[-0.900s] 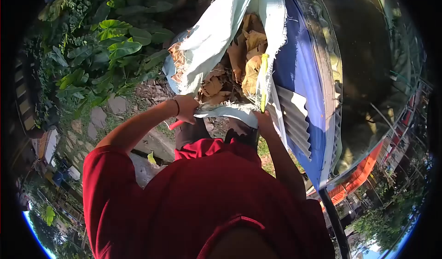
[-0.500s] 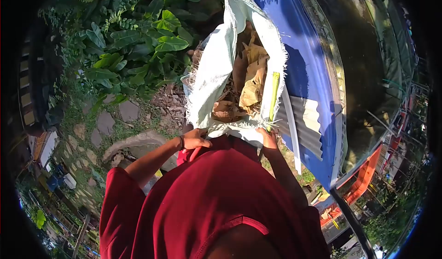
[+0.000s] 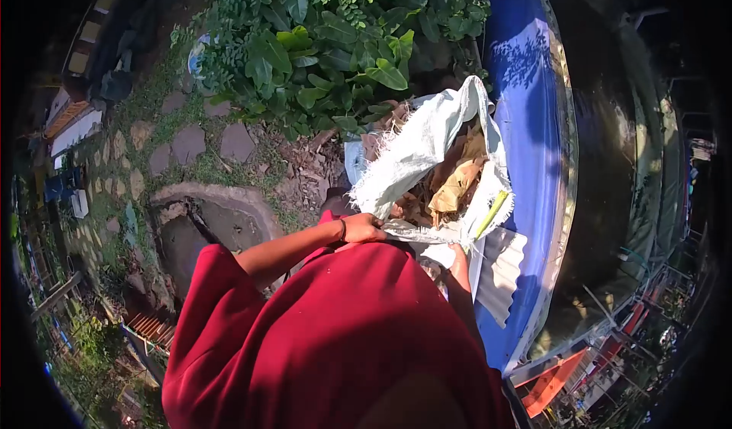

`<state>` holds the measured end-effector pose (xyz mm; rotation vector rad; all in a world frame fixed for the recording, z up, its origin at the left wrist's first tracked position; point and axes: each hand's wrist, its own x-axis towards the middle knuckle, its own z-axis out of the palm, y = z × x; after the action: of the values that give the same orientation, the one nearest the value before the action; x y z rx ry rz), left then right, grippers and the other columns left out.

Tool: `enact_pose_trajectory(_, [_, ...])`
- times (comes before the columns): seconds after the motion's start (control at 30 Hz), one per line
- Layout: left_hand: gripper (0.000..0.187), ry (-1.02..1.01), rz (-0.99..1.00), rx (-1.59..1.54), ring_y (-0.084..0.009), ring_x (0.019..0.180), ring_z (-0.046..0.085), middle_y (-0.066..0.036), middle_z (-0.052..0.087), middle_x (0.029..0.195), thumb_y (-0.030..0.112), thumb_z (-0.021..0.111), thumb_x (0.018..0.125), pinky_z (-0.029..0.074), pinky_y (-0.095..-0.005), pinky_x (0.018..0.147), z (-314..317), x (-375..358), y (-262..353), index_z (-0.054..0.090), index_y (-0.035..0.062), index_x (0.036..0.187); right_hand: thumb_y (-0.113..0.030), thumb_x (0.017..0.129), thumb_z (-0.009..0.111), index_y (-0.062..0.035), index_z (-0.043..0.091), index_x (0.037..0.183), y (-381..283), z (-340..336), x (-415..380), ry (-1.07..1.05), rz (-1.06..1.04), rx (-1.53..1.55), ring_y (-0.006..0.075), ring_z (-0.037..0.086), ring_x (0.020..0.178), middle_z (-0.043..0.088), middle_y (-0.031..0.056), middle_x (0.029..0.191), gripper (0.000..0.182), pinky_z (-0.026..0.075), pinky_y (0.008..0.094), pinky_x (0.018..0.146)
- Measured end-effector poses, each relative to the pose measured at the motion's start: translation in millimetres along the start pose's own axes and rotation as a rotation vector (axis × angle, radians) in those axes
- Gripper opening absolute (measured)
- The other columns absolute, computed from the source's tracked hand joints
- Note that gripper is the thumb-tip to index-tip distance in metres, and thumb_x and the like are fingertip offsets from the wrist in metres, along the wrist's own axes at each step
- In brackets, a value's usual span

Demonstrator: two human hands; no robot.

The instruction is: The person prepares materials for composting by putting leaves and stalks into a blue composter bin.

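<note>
A white woven sack (image 3: 408,158) with frayed edges stands open in front of my body. Dry brown leaves (image 3: 457,187) fill it, and a green stalk (image 3: 493,214) lies at its right rim. My left hand (image 3: 361,228) is closed on the near left edge of the sack. At the near right edge, my right hand (image 3: 459,260) grips the rim, its fingers partly hidden by the cloth.
Leafy green plants (image 3: 328,48) grow beyond the sack. On the right run a blue tarp (image 3: 526,147) and a corrugated sheet (image 3: 503,273), with dark water past them. A round stone-edged basin (image 3: 210,193) and flat paving stones (image 3: 188,144) lie to the left.
The view has swung left, so the sack appears farther right and lower, and more of the basin shows. Both hands keep their hold on the sack's edge.
</note>
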<state>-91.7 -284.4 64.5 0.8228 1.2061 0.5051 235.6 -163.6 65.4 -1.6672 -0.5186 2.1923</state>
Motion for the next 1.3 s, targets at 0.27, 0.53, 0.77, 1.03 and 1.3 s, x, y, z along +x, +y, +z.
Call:
enact_pose_trajectory(0.27, [0.026,0.241,0.081,-0.601,-0.0107,0.055,0.049,0.001,0.055,0.063,0.028,0.057,0.088,0.041,-0.0284,0.053,46,14,-5,0.06,0.0092,0.071,-0.025,0.088,0.056,-0.0048,0.056,0.089,-33,3,15,0.003,0.025,-0.163,0.0136,0.053,0.042,0.067,0.0112,0.077,0.02,0.032,0.0219,0.032])
enact_pose_trajectory(0.53, [0.012,0.31,0.502,-1.547,-0.0129,0.057,0.045,0.001,0.049,0.066,0.021,0.055,0.082,0.037,-0.0295,0.053,65,-40,85,0.053,0.0106,0.077,-0.02,0.086,0.061,-0.0108,0.054,0.083,-80,81,-33,-0.226,-0.111,-0.069,0.0095,0.038,0.036,0.055,0.0023,0.065,0.012,0.026,0.0231,0.03])
enact_pose_trajectory(0.77, [0.022,0.644,0.431,-0.464,-0.0026,0.059,0.042,0.007,0.049,0.065,0.026,0.06,0.092,0.033,-0.0243,0.052,5,-98,11,0.059,0.0112,0.076,-0.018,0.088,0.062,-0.0097,0.054,0.084,-28,116,-97,-0.233,-0.062,-0.32,0.0063,0.03,0.035,0.049,-0.0012,0.062,0.012,0.025,0.0223,0.032])
enact_pose_trajectory(1.03, [0.04,0.506,0.241,0.262,-0.0191,0.071,0.062,-0.01,0.066,0.084,0.025,0.071,0.079,0.05,-0.0351,0.07,41,-171,-52,0.066,0.0035,0.112,-0.022,0.084,0.063,-0.0129,0.053,0.083,62,22,-93,-0.093,0.006,-0.21,0.0097,0.038,0.04,0.056,0.0006,0.07,0.013,0.023,0.0234,0.032])
enact_pose_trajectory(1.3, [0.042,0.781,0.479,-0.197,-0.0158,0.078,0.06,-0.005,0.059,0.097,0.015,0.062,0.082,0.049,-0.0313,0.072,51,-291,-193,0.062,0.0075,0.123,-0.029,0.073,0.072,-0.0203,0.043,0.079,149,43,-108,0.181,-0.004,-0.113,0.0146,0.024,0.035,0.043,-0.0023,0.062,0.031,0.017,0.0283,0.037])
